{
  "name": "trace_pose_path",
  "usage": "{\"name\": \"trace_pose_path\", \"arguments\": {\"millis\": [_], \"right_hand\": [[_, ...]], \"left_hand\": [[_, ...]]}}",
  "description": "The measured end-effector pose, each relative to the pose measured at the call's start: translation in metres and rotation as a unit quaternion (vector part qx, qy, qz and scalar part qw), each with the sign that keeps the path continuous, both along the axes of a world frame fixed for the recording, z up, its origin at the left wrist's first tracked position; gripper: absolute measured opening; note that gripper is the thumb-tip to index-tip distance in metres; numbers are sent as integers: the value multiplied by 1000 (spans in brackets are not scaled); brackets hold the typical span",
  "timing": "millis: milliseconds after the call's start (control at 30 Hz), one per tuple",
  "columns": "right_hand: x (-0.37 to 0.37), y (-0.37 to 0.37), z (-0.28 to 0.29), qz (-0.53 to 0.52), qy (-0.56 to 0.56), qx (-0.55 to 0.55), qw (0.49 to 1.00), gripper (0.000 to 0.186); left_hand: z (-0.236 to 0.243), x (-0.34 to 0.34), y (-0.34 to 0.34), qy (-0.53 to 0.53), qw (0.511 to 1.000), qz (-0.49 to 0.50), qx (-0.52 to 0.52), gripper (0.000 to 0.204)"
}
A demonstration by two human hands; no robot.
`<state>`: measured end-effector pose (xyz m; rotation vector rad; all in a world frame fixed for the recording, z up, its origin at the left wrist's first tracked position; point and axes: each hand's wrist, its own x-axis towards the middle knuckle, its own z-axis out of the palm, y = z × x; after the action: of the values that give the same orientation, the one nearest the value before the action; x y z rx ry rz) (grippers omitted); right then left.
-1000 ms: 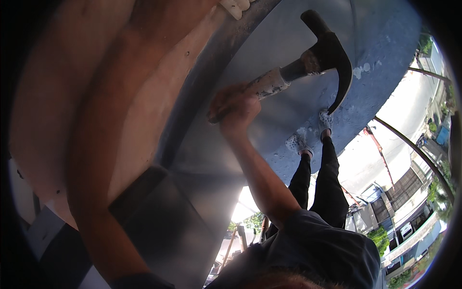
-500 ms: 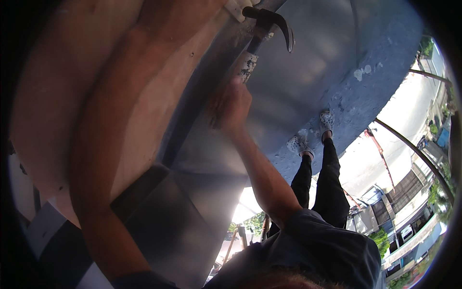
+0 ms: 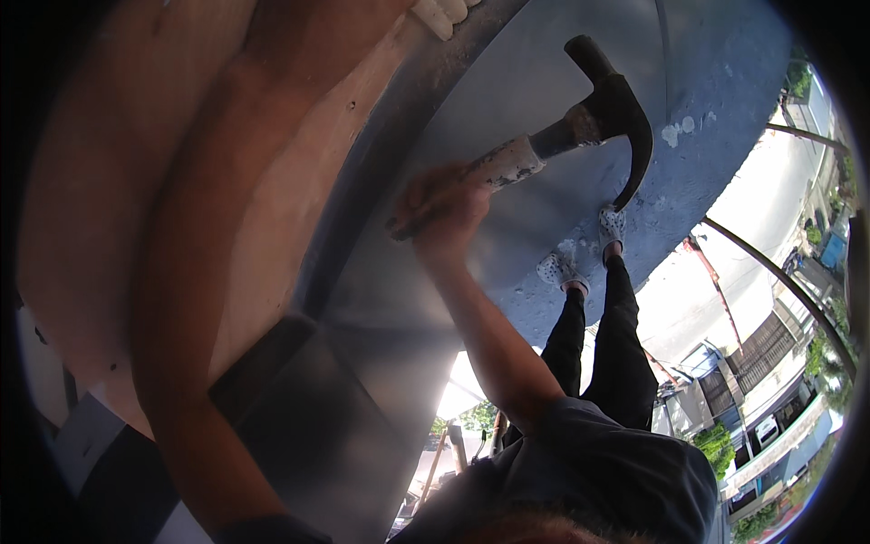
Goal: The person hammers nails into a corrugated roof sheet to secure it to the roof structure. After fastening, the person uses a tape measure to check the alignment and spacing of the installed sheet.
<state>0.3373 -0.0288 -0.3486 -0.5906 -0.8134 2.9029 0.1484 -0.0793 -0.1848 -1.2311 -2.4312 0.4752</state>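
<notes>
"Hammer [image 3: 555, 138]! Who's got it?"

"The right hand [image 3: 450, 210]. Its fingers are wrapped around the handle [image 3: 509, 163], down by the bottom end."

"Where is the hammer?"

"Up in front of a smooth gray surface [image 3: 489, 100]. It slants, with its dark head [image 3: 621, 102] on the upper right. The long, curved claw [image 3: 644, 163] points down."

"And the other arm?"

"The left arm [image 3: 190, 263] bends up beside a pinkish-tan wall [image 3: 281, 218]. The left hand is cut off at the top edge, so I can't tell if it's gripping anything."

"What are those pale, round shapes [image 3: 437, 16] up there?"

"Too cut off to tell."

"I see feet!"

"Yes, two light shoes [image 3: 613, 220] with spots, on rough blue-gray ground [image 3: 675, 186]. Black pants [image 3: 618, 349] come down to them."
</notes>
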Motion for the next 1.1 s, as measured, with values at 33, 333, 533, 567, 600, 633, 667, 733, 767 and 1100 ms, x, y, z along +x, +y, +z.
{"name": "trace_pose_path", "arguments": {"millis": [33,333,533,567,600,633,667,733,767,1100], "right_hand": [[-1,-6,3,-55,15,-23,998,62],[-3,-10,-11,100,-26,-6,995,64],[-8,-3,1,101,-28,-74,992,65],[-4,-5,3,61,-7,-89,994,65],[-3,-13,5,8,-13,-129,992,66],[-4,-14,7,58,-27,-107,992,67],[-7,-15,8,107,-41,-84,990,68],[-15,-20,6,156,-67,-80,982,69],[-13,-16,4,145,-72,-80,984,68],[-9,-12,13,165,-74,-56,982,68]], "left_hand": [[-1,-2,0,7,1000,-7,5,10],[-10,-1,0,33,999,-21,21,10],[-12,-3,-2,57,998,-21,15,10],[-9,-4,-1,52,998,-29,13,10],[-8,-4,0,46,998,-37,11,10],[-8,-4,-1,42,998,-35,16,10],[-9,-5,-1,37,999,-32,20,10],[-9,-4,-3,34,999,-24,26,11],[-10,-2,-5,35,999,-18,26,11],[-8,-3,3,27,999,-19,27,10]]}}
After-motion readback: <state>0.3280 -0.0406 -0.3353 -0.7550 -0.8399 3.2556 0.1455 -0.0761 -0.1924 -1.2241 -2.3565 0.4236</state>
